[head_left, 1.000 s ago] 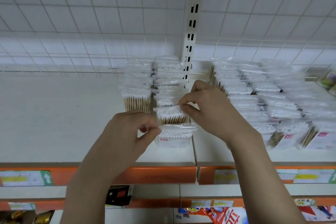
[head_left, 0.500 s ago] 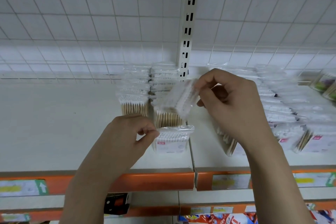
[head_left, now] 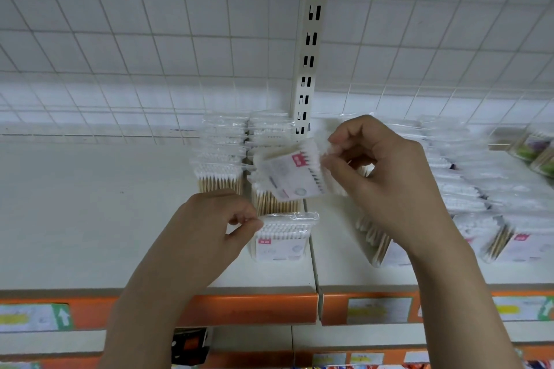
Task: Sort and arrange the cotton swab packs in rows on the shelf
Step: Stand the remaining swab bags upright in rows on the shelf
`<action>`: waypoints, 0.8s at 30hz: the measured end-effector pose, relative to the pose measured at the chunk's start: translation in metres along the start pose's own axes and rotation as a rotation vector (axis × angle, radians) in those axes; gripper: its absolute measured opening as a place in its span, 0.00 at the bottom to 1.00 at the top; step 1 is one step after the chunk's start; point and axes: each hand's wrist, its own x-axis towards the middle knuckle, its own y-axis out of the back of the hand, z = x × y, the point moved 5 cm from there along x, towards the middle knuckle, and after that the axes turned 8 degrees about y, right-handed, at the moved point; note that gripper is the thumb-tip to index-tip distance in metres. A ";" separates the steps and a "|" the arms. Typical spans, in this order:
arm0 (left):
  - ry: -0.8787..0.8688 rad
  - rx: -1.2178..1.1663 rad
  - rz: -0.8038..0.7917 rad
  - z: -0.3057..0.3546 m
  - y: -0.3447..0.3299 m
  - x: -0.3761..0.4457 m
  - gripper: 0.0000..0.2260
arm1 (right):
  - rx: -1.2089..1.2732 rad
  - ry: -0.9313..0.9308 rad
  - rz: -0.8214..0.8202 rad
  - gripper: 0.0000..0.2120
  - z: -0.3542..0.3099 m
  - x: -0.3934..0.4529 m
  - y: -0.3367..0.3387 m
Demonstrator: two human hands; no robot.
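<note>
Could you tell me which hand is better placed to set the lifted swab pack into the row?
Right. The right hand already pinches the lifted pack above the row, while the left hand pinches the front pack.

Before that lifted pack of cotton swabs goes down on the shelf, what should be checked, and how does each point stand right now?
1. Right hand has the lifted pack pinched at its edge: ok.
2. Lifted pack squared up with the rows: not ok, it hangs tilted in the air.
3. Left hand steadies the front pack, pinching its top corner: ok.
4. Front pack upright, label facing out: ok.
5. Bare shelf free to the left of the rows: ok.
6. Right-side packs tidy: not ok, several lean over.
</note>
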 end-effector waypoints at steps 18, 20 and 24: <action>-0.023 0.022 0.013 0.006 -0.002 -0.005 0.05 | -0.159 0.051 -0.397 0.10 0.019 -0.009 -0.063; -0.009 0.026 0.011 0.005 -0.003 -0.005 0.08 | -0.135 0.049 -0.413 0.12 0.019 -0.010 -0.065; 0.012 0.027 0.027 0.002 -0.004 -0.003 0.06 | -0.155 0.034 -0.461 0.14 0.026 -0.011 -0.059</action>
